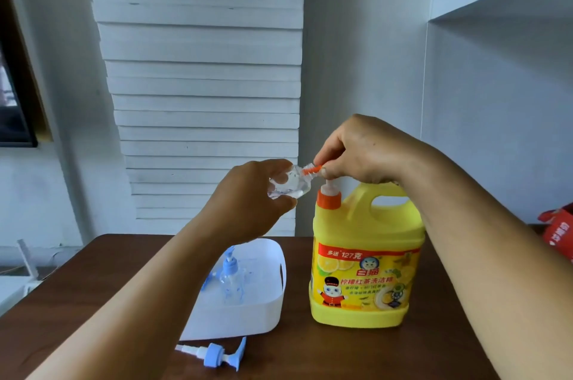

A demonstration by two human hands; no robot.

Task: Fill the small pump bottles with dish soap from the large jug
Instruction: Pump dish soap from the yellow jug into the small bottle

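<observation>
The brown table (93,280) carries everything, and its far edge runs along the wall just behind the yellow jug (366,271), the landmark here. The jug stands upright toward the table's far right side, with bare wood in front of it and to its right. Left of the jug, just apart from it, sits a white tub (263,305) whose near rim faces the viewer; inside it stands a small clear pump bottle with a blue pump (231,277). In front of the tub, near the table's front edge and left of the jug, a loose blue pump head (214,354) lies on its side. Above the jug's orange cap, the right hand (359,153) presses its grip down on the orange nozzle (312,169) of the jug's pump. Just left of that nozzle the left hand (248,203) has its grip clamped on a small clear bottle (286,185), tilted, its open neck touching the nozzle tip.
</observation>
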